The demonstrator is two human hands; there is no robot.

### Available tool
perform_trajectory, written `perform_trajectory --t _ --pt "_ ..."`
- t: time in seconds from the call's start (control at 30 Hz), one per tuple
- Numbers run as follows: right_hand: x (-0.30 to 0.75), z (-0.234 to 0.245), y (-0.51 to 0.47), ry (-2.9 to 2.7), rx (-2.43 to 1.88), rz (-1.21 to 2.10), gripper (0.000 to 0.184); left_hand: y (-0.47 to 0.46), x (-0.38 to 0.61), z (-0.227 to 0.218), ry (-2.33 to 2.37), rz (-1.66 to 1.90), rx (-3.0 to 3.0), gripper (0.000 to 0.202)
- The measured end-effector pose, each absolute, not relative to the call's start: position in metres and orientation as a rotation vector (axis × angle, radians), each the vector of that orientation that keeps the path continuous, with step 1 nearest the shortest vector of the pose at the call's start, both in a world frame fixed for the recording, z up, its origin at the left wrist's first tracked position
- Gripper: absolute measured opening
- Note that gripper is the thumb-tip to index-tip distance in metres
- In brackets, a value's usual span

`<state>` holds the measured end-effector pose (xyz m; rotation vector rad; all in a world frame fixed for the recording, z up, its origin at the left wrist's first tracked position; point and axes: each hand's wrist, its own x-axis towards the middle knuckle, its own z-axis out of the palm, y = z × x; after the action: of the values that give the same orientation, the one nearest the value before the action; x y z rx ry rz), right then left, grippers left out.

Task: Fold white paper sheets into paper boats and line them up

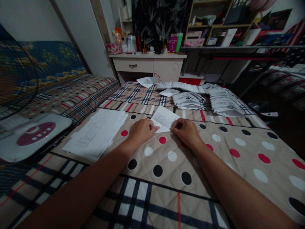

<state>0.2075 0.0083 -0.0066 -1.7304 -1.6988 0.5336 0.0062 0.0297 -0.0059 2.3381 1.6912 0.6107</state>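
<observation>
A partly folded sheet of printed paper (164, 116) lies over the bedspread between my hands. My left hand (144, 129) pinches its left corner between thumb and fingers. On the opposite corner, my right hand (185, 131) has thumb and fingertips closed on the edge. To the left of my left hand sits a stack of printed sheets (95, 132). Beyond my hands are folded papers in piles: a fanned pile (189, 100), a larger row (225, 100) at the right, and another row (179, 86) behind. Two single folded papers, one nearer (169, 92) and one farther (147, 81), rest beside them.
The patterned bedspread (152, 197) covers the bed under my arms. At the left stands a fan with a white base (35, 135). A white dresser (133, 65) with bottles and boxes stands past the bed, and a shelf (207, 25) is at the back right.
</observation>
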Motion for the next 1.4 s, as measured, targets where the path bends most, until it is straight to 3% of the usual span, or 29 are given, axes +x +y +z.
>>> perform_trajectory --t 0.57,0.83,1.4 --pt "0.206 -0.01 0.009 -1.699 -1.737 0.479 0.003 0.029 0.011 -0.003 1.744 0.486 2.375 0.027" --pt "0.188 -0.005 -0.012 -1.896 -1.592 0.08 0.012 0.03 0.011 -0.006 1.752 0.475 2.413 0.027" --pt "0.184 -0.003 -0.005 -1.989 -1.762 0.274 0.014 0.039 -0.023 0.002 1.558 0.404 2.264 0.036"
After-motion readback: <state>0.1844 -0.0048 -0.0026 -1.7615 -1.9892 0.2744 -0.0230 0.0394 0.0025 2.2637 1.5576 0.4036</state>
